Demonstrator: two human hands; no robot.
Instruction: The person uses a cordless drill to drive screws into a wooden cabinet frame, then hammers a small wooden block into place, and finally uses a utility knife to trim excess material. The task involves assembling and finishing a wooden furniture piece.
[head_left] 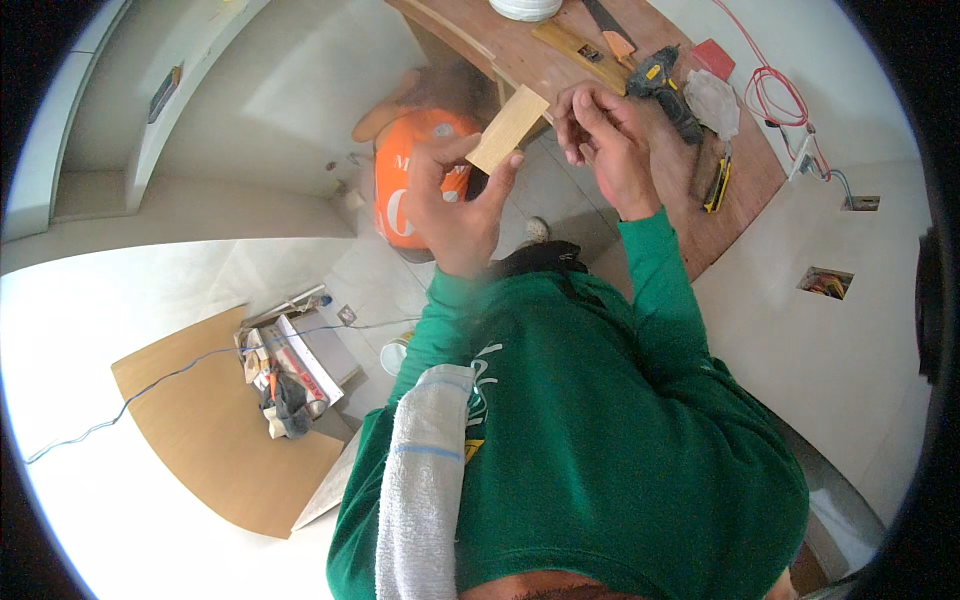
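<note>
The left hand (458,205) holds a small pale wooden block (508,130) up in the air, its fingers closed on the lower end, with the thumb on 1 side and the other fingers on the opposite side; the block is tilted, its free end pointing up and right toward the right hand (615,140); that hand is raised just beside the block, its fingers loosely curled and the thumb near the index finger; whether anything small sits between them I cannot tell.

Beyond the right hand lies the reddish-brown worktop (745,200); on it are a black-and-yellow pistol-shaped power tool (660,85), a saw with an orange handle (618,42), a red item (713,60), a crumpled clear plastic bag (712,103) and a yellow-and-black cutter (718,183); beyond the left hand is 1 person in an orange top (400,190); a white bucket (395,355) stands on the tiled floor (365,285).
</note>
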